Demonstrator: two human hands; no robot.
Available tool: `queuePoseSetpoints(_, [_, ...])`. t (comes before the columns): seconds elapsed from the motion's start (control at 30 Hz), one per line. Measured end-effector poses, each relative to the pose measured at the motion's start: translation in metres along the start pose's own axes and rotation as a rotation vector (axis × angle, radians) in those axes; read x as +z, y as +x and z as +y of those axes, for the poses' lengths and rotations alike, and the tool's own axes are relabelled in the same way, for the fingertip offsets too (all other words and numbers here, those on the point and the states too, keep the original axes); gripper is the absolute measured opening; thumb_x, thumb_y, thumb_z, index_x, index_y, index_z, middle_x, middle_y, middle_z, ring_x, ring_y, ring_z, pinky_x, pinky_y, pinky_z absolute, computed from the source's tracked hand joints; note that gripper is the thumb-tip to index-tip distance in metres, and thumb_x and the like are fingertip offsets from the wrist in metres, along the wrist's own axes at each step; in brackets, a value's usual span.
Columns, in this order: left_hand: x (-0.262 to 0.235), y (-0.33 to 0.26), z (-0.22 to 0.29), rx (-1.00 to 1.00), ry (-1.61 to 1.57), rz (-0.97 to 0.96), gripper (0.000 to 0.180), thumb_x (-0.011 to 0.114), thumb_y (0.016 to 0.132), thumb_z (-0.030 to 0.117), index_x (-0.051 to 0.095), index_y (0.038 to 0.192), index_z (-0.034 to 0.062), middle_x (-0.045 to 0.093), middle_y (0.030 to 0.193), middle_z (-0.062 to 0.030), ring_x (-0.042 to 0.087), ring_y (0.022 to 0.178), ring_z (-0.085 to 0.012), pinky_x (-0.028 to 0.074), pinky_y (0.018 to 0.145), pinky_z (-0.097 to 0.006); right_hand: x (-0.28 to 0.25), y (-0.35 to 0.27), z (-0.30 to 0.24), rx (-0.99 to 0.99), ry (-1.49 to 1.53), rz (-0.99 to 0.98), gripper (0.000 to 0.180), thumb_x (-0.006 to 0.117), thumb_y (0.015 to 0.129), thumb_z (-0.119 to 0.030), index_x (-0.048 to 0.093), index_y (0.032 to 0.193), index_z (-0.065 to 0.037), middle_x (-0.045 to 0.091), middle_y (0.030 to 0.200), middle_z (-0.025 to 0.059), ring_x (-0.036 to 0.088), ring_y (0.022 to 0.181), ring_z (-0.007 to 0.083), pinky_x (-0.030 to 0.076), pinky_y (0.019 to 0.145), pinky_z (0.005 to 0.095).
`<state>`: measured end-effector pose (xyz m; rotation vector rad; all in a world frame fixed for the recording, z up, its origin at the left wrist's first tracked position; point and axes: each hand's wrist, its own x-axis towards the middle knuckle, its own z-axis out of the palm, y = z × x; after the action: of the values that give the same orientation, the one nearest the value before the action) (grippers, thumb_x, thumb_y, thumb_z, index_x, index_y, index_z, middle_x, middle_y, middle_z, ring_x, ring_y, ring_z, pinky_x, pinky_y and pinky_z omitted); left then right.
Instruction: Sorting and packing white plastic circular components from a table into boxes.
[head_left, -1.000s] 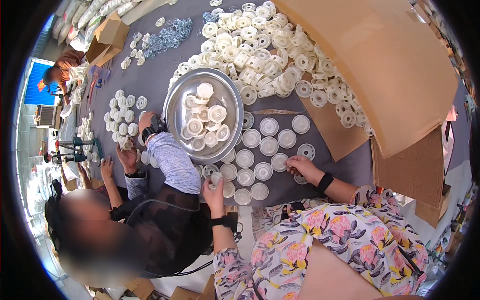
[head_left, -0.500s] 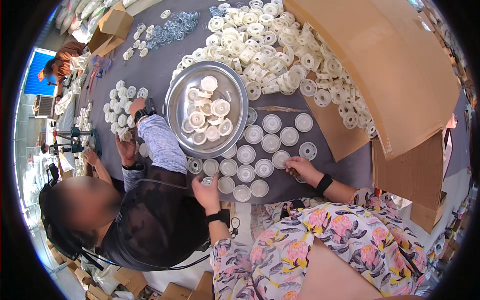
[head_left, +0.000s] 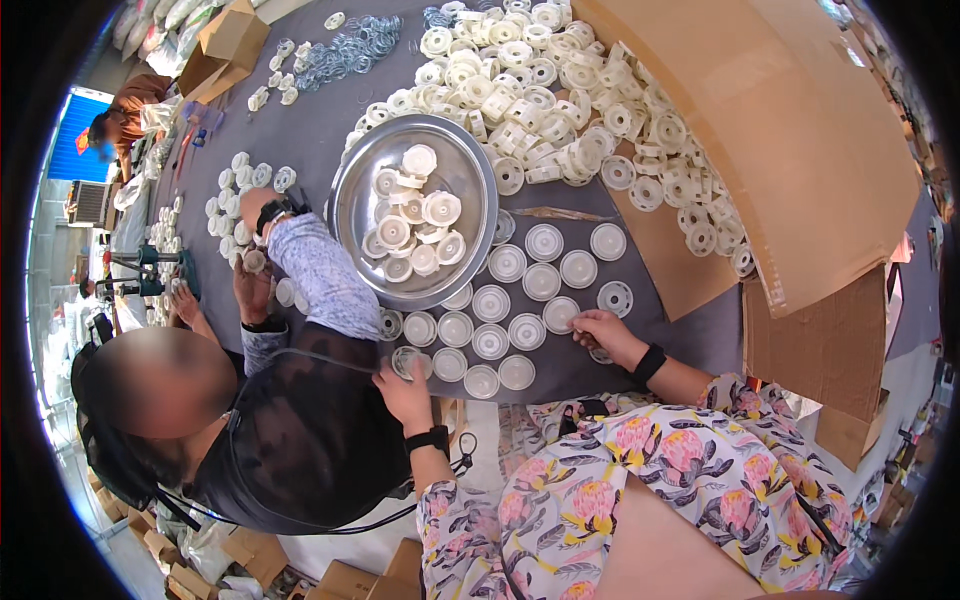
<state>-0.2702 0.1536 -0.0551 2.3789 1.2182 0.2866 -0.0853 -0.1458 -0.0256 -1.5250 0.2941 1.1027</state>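
At the table's near edge, my left hand (head_left: 405, 395) grips a round white plastic disc (head_left: 409, 361), its fingers curled at the rim. To the right, my right hand (head_left: 610, 336) has its fingertips drawn together beside the edge of another flat white disc (head_left: 561, 315). Whatever lies between those fingertips is hidden. Under that palm a further disc (head_left: 600, 356) shows in part. Between my hands lie several similar discs (head_left: 491, 341) in loose rows, face up. A steel tray (head_left: 343, 245) with white wheel-like parts (head_left: 441, 209) in it stands beyond them.
A big heap of white parts (head_left: 520, 120) spills from a cardboard box (head_left: 740, 110) at the back right. Blue-grey metal rings (head_left: 350, 52) lie at the far left. On my left a co-worker's sleeve (head_left: 318, 265) reaches across the table beside the tray.
My left hand has shifted slightly left and nearer, with the disc at its fingers. My right hand has hardly moved. The co-worker's arms have moved a little to the left.
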Motion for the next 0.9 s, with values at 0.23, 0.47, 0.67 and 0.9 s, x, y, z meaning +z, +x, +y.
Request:
queuePoseSetpoints(0.23, [-0.003, -0.013, -0.004, 0.229, 0.122, -0.066, 0.058, 0.073, 0.064, 0.019, 0.05, 0.116, 0.0055, 0.047, 0.113, -0.016, 0.047, 0.104, -0.0326, 0.038, 0.089, -0.042, -0.002, 0.002, 0.001, -0.015, 0.006, -0.01, 0.015, 0.057, 0.083, -0.023, 0.061, 0.085, -0.008, 0.058, 0.069, -0.0002, 0.051, 0.057, 0.0066, 0.039, 0.051, 0.0196])
queuePoseSetpoints(0.47, [-0.007, -0.016, -0.004, 0.317, 0.237, -0.075, 0.064, 0.073, 0.059, 0.014, 0.048, 0.118, 0.0068, 0.049, 0.111, -0.0137, 0.047, 0.105, -0.0313, 0.038, 0.089, -0.041, -0.002, 0.001, 0.001, -0.005, 0.004, -0.003, 0.016, 0.057, 0.083, -0.023, 0.061, 0.084, -0.008, 0.058, 0.068, -0.0002, 0.051, 0.057, 0.0062, 0.039, 0.05, 0.0195])
queuePoseSetpoints(0.67, [-0.001, -0.009, -0.023, 0.205, 0.035, 0.102, 0.06, 0.073, 0.06, 0.013, 0.051, 0.114, 0.003, 0.051, 0.102, -0.014, 0.052, 0.094, -0.0324, 0.043, 0.081, -0.041, -0.002, -0.001, -0.003, 0.012, -0.006, 0.013, 0.016, 0.058, 0.082, -0.023, 0.062, 0.084, -0.008, 0.058, 0.068, -0.0002, 0.051, 0.057, 0.0064, 0.039, 0.05, 0.0195])
queuePoseSetpoints(0.9, [-0.012, 0.01, -0.007, 0.052, 0.09, -0.117, 0.048, 0.074, 0.063, 0.02, 0.057, 0.104, 0.0022, 0.052, 0.099, -0.0153, 0.053, 0.094, -0.0303, 0.045, 0.075, -0.04, -0.003, 0.003, -0.004, -0.011, -0.021, -0.009, 0.016, 0.058, 0.082, -0.023, 0.062, 0.084, -0.008, 0.058, 0.068, -0.0002, 0.051, 0.057, 0.0064, 0.039, 0.05, 0.0199])
